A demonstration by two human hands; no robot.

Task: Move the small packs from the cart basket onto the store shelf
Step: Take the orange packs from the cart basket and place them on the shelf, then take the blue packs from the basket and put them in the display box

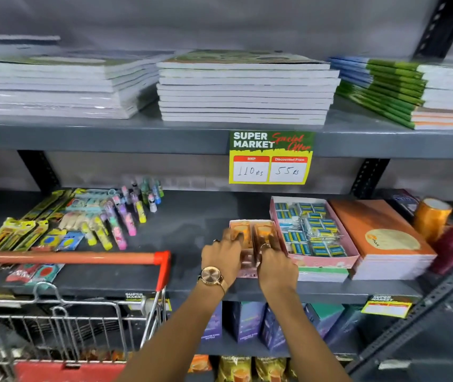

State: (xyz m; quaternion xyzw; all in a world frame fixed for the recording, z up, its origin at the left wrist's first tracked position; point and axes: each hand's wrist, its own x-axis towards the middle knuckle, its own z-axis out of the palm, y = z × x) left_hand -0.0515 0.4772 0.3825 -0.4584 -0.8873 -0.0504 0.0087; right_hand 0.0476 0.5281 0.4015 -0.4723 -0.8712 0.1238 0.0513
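I see even, fairly bright overhead light, soft shadow under the upper shelf (pixel 137 139), motion blur on both hands, and wide-angle bending at the edges.

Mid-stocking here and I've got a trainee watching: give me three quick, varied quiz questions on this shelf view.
1. True or false: both hands are at the orange packs on the middle shelf.
2. What sits directly right of those packs? A) pink tray of small blue boxes B) tape rolls C) glue sticks
3. Fill in: the yellow price tag shows a discounted price of ___ rs.

Key: 1 true; 2 A, the pink tray; 3 55.
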